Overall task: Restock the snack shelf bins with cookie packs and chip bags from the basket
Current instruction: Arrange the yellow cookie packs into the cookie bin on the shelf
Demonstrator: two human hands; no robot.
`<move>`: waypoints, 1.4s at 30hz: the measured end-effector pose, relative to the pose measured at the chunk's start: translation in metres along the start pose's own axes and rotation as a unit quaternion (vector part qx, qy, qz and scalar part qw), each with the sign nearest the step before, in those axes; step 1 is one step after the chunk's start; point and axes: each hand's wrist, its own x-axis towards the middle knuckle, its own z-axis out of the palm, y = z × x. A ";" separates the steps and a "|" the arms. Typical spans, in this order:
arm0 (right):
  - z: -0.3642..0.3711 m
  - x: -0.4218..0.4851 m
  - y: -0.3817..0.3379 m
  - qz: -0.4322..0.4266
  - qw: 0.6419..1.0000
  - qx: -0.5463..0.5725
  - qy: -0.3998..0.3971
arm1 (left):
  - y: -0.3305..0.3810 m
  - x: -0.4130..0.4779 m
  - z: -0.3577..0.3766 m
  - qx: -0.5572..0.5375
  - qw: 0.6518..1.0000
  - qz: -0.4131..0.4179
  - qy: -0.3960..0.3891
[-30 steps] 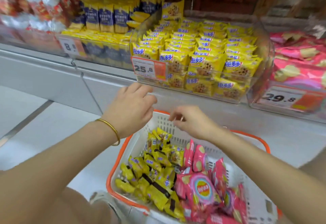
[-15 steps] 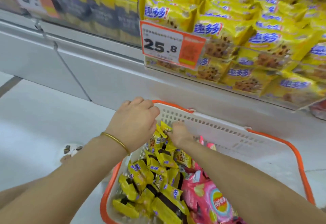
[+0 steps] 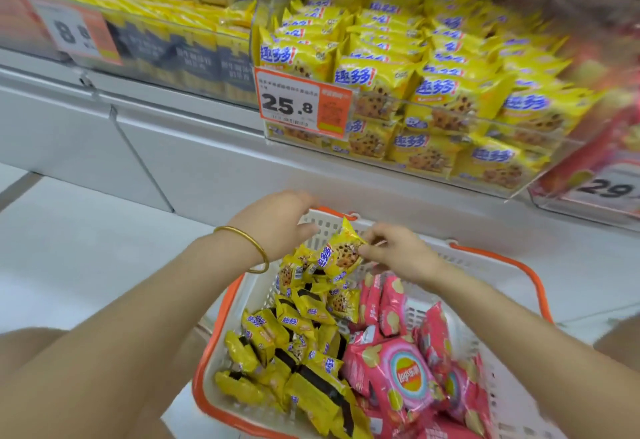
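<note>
A yellow cookie pack point(image 3: 341, 253) is pinched at its right edge by the fingertips point(image 3: 367, 250) of the right hand point(image 3: 398, 255). The pack is held up, tilted, just above the far end of the basket point(image 3: 535, 286). Just left of those fingertips, the left hand point(image 3: 273, 224) is seen with bent fingers close to the pack's other side. It is blurred, so it cannot be told whether anything is gripped or touched. A gold bangle point(image 3: 247, 248) is worn on the left wrist.

Below the fingers, more yellow cookie packs point(image 3: 294, 334) are piled in the left half of the basket. Pink chip bags point(image 3: 405, 373) are packed in the right half.

Above and beyond the fingers, a clear shelf bin point(image 3: 381, 161) is filled with the same yellow packs. A 25.8 price tag point(image 3: 301, 103) is stuck on its front. Far up to the left, dark blue boxes point(image 3: 194, 58) are stood in another bin.
</note>
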 end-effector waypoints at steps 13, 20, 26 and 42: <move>-0.078 -0.076 -0.148 -0.219 0.972 0.068 0.056 | 0.061 -0.015 -0.095 -0.315 0.931 0.115 0.148; -0.128 0.001 -0.216 -0.221 0.949 0.155 0.160 | 0.030 0.025 -0.137 -0.034 0.889 0.102 0.444; -0.156 0.117 -0.246 -0.203 0.919 0.083 0.328 | 0.015 0.055 -0.127 0.083 0.927 0.067 0.359; -0.170 0.182 -0.262 -0.204 0.877 -0.301 0.314 | 0.003 0.068 -0.117 0.045 0.928 0.091 0.359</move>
